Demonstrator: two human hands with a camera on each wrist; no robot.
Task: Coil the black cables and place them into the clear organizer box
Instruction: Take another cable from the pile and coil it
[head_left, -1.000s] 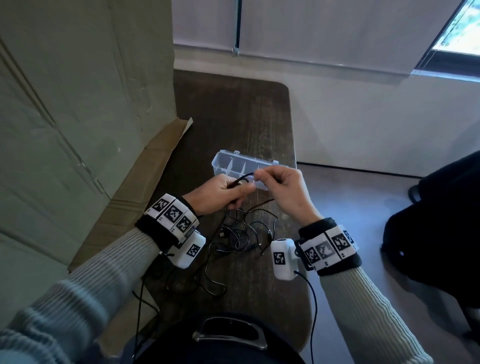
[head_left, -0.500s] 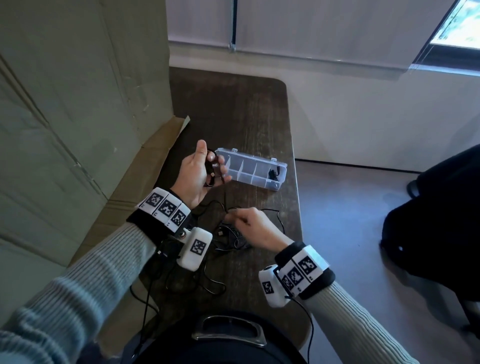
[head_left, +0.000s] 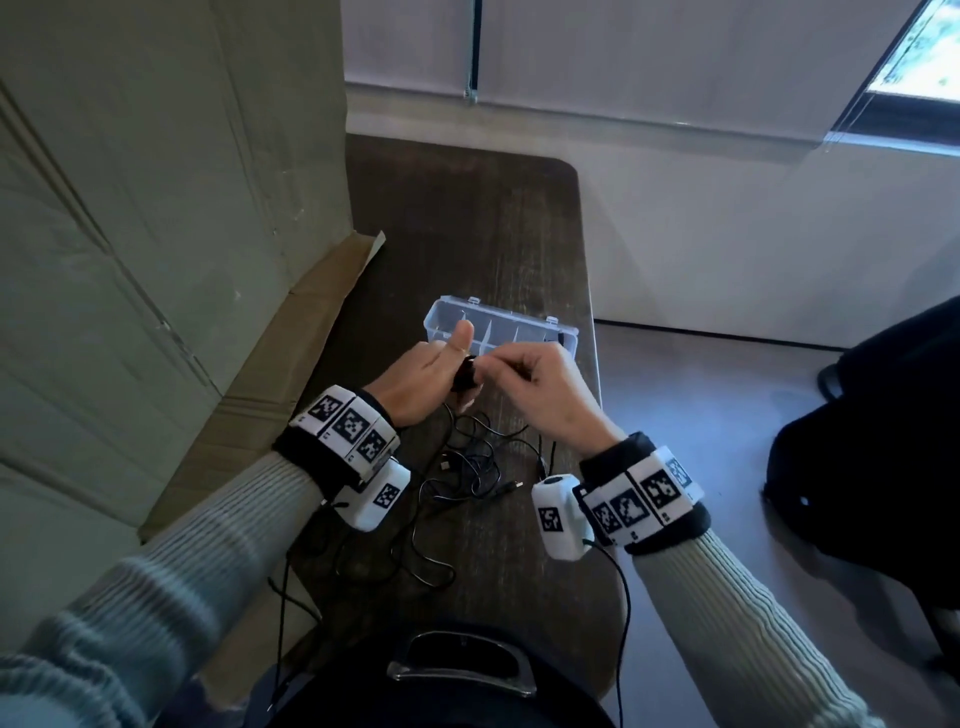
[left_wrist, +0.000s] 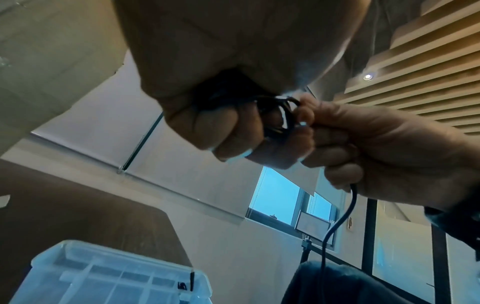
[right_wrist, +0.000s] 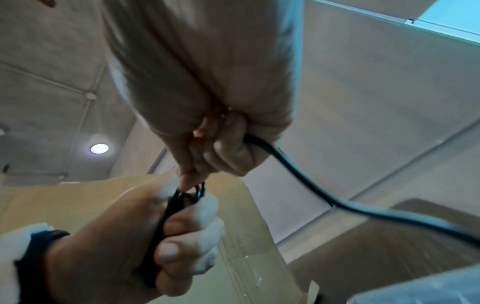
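My left hand (head_left: 426, 374) grips a small coil of black cable (head_left: 464, 375), thumb raised, just in front of the clear organizer box (head_left: 563, 332). My right hand (head_left: 540, 387) pinches the free run of the same cable right beside the coil. In the left wrist view the coil (left_wrist: 275, 117) sits between both hands' fingertips, and a loose strand (left_wrist: 335, 224) hangs below the right hand. In the right wrist view the cable (right_wrist: 337, 201) trails from my right fist. A black connector (left_wrist: 191, 282) lies in the box's right end compartment. More black cables (head_left: 467, 478) lie tangled on the table near me.
The dark wooden table (head_left: 467, 218) is narrow, with its right edge close to the box. A large cardboard sheet (head_left: 156, 234) stands along the left, its flap lying on the table. A dark bag (head_left: 872, 441) sits on the floor at right.
My right hand rose from the tangled cables on the table to meet the left hand. My left hand drew back from the box's left end toward the middle, still holding the coil.
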